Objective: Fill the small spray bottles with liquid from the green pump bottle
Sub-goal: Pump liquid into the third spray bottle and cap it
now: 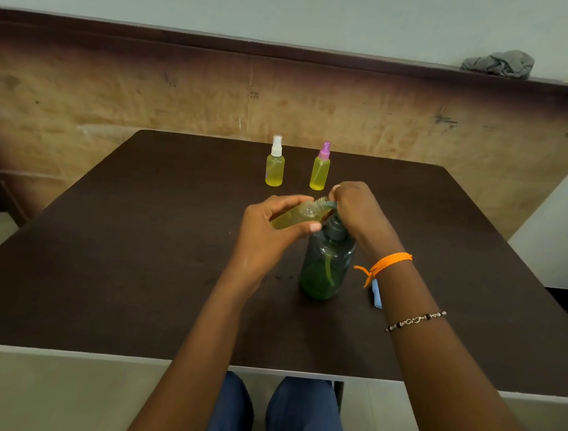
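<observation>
The green pump bottle (326,267) stands upright in the middle of the dark table (133,271). My right hand (358,211) rests on top of its pump head, fingers curled over the nozzle. My left hand (267,227) holds an uncapped small bottle (299,215) of yellow liquid, tilted with its open neck against the pump nozzle. Two more small spray bottles stand upright further back: one with a white sprayer (275,163) and one with a purple sprayer (321,168), both holding yellow liquid.
A light blue object (377,294) lies on the table just right of the pump bottle, partly hidden by my right wrist. A wooden panel (148,100) rises behind the table. A grey cloth (498,62) sits on the ledge at the far right.
</observation>
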